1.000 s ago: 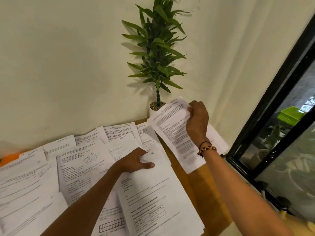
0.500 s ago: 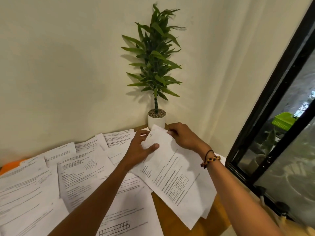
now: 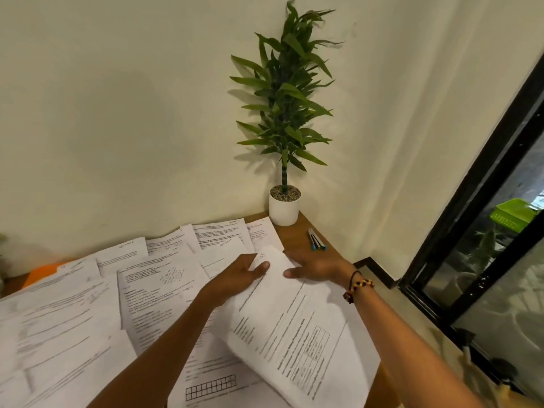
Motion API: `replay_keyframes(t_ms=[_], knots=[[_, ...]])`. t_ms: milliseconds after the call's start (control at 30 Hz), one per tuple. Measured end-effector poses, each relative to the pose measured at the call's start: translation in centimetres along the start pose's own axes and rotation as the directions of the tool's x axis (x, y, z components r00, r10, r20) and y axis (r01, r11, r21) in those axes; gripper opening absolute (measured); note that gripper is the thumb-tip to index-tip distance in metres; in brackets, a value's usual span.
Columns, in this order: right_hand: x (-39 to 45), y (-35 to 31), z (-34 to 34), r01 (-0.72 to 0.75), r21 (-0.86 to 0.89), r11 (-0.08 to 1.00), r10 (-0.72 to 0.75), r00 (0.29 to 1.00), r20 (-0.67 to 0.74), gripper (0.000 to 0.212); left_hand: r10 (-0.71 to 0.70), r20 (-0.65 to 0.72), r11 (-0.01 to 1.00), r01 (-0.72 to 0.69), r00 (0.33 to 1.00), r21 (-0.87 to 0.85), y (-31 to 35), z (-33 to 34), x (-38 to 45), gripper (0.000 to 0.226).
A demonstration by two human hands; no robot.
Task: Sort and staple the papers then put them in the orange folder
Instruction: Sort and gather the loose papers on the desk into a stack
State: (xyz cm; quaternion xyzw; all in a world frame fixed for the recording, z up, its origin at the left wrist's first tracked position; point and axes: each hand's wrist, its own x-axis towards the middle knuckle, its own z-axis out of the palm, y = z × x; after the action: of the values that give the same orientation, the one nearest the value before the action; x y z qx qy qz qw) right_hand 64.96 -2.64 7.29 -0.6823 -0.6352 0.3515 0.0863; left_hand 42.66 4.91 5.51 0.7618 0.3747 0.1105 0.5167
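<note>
Risking mix-up: loose printed sheets overlapping all over worktop, so top sheet could be sliding into wrong pile or off worktop's right edge (it is overhanging there). Left hand gripping sheet's upper left edge, thumb on top, fingers tucked under. Right hand lying flat, fingers straight, pressing sheet's upper right. Orange folder peeking out far left under papers. No stapler in view.

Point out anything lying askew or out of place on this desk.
The sheet under both hands lies diagonally, its corner overhanging the desk edge. The orange folder is mostly buried beneath loose papers.
</note>
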Motion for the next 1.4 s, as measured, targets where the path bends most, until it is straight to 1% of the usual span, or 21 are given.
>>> replay_keyframes(t_ms=[33, 67, 133, 167, 233, 300, 333, 400, 500, 533, 633, 700, 767, 900, 933, 1000, 1067, 1200, 1300, 1333, 1400], knots=[[0.3, -0.2, 0.7, -0.003, -0.023, 1.000, 0.003, 1.000, 0.020, 0.073, 0.014, 0.023, 0.999, -0.014, 1.000, 0.036, -0.3, -0.2, -0.6, 0.032], [0.7, -0.6, 1.5, -0.002, -0.017, 1.000, 0.003, 0.999, 0.041, 0.063, 0.030, 0.034, 0.997, -0.032, 0.999, 0.065, -0.6, -0.6, -1.0, 0.026], [1.6, -1.1, 3.0, -0.009, 0.029, 1.000, 0.007, 0.998, 0.067, 0.049, 0.049, 0.060, 0.990, -0.057, 0.997, 0.133, -1.5, -1.6, -1.7, 0.033], [2.2, -1.5, 3.6, -0.011, 0.070, 0.997, 0.007, 0.999, 0.048, 0.043, 0.057, 0.055, 0.982, -0.066, 0.997, 0.178, -2.3, -2.2, -1.9, 0.036], [3.3, -2.2, 4.5, 0.016, 0.157, 0.987, -0.005, 0.998, -0.069, 0.035, 0.057, 0.018, 0.966, -0.060, 0.998, 0.250, -4.1, -3.5, -1.9, 0.036], [4.5, -2.9, 5.3, 0.026, 0.228, 0.973, 0.021, 0.980, -0.199, 0.031, 0.036, -0.028, 0.955, -0.027, 0.999, 0.297, -5.0, -4.6, -2.3, 0.034], [5.0, -3.3, 5.5, 0.033, 0.211, 0.977, 0.022, 0.968, -0.249, 0.029, 0.026, -0.046, 0.954, -0.011, 0.999, 0.301, -5.8, -5.0, -2.3, 0.034], [6.4, -3.7, 6.3, 0.011, 0.138, 0.990, 0.031, 0.954, -0.300, 0.029, -0.001, -0.052, 0.948, 0.017, 0.999, 0.316, -7.4, -5.5, -2.2, 0.039], [8.3, -4.0, 7.5, -0.101, 0.143, 0.985, 0.141, 0.941, -0.307, 0.043, -0.043, -0.025, 0.931, 0.050, 0.999, 0.363, -10.4, -5.2, -1.9, 0.069], [8.8, -4.1, 7.8, -0.141, 0.132, 0.981, 0.177, 0.931, -0.320, 0.048, -0.058, -0.015, 0.929, 0.059, 0.998, 0.364, -11.0, -5.0, -1.8, 0.074], [9.7, -4.4, 8.3, -0.221, 0.124, 0.967, 0.251, 0.894, -0.370, 0.055, -0.067, -0.036, 0.925, 0.076, 0.997, 0.372, -11.0, -4.6, -1.7, 0.065], [10.2, -4.4, 8.6, -0.216, 0.170, 0.961, 0.267, 0.883, -0.387, 0.051, -0.034, -0.021, 0.921, 0.040, 0.999, 0.387, -10.3, -4.6, -1.7, 0.061], [10.7, -4.0, 8.9, -0.190, 0.228, 0.955, 0.271, 0.874, -0.404, 0.042, -0.040, 0.001, 0.919, 0.036, 0.999, 0.393, -10.1, -4.7, -1.7, 0.062], [11.0, -3.5, 9.1, -0.116, 0.350, 0.930, 0.278, 0.844, -0.458, 0.025, -0.061, 0.035, 0.935, 0.045, 0.998, 0.350, -12.1, -5.6, -0.7, 0.089], [11.0, -3.5, 9.0, -0.105, 0.366, 0.925, 0.280, 0.839, -0.467, 0.023, -0.063, 0.048, 0.940, 0.043, 0.997, 0.339, -12.4, -5.7, -0.5, 0.089], [11.2, -3.9, 8.7, -0.092, 0.361, 0.928, 0.270, 0.834, -0.481, 0.019, -0.049, 0.038, 0.937, 0.032, 0.998, 0.347, -11.7, -5.9, -1.0, 0.075], [11.6, -4.4, 8.5, -0.081, 0.340, 0.937, 0.247, 0.841, -0.482, 0.020, -0.036, 0.030, 0.936, 0.023, 0.999, 0.351, -10.6, -5.9, -1.4, 0.067], [13.1, -5.8, 7.7, -0.092, 0.320, 0.943, 0.239, 0.855, -0.460, 0.025, -0.045, 0.031, 0.944, 0.032, 0.999, 0.327, -11.3, -6.0, -1.2, 0.070], [14.2, -6.2, 7.1, -0.135, 0.335, 0.933, 0.292, 0.828, -0.479, 0.024, -0.043, 0.022, 0.964, 0.036, 0.999, 0.265, -12.5, -6.1, -0.7, 0.093], [14.3, -6.3, 6.9, -0.144, 0.339, 0.929, 0.305, 0.819, -0.485, 0.023, -0.046, 0.019, 0.968, 0.040, 0.999, 0.248, -13.0, -6.3, -0.6, 0.095], [14.3, -6.5, 6.9, -0.154, 0.331, 0.931, 0.309, 0.813, -0.493, 0.022, -0.048, 0.024, 0.971, 0.041, 0.999, 0.235, -12.1, -6.3, -1.2, 0.085]])
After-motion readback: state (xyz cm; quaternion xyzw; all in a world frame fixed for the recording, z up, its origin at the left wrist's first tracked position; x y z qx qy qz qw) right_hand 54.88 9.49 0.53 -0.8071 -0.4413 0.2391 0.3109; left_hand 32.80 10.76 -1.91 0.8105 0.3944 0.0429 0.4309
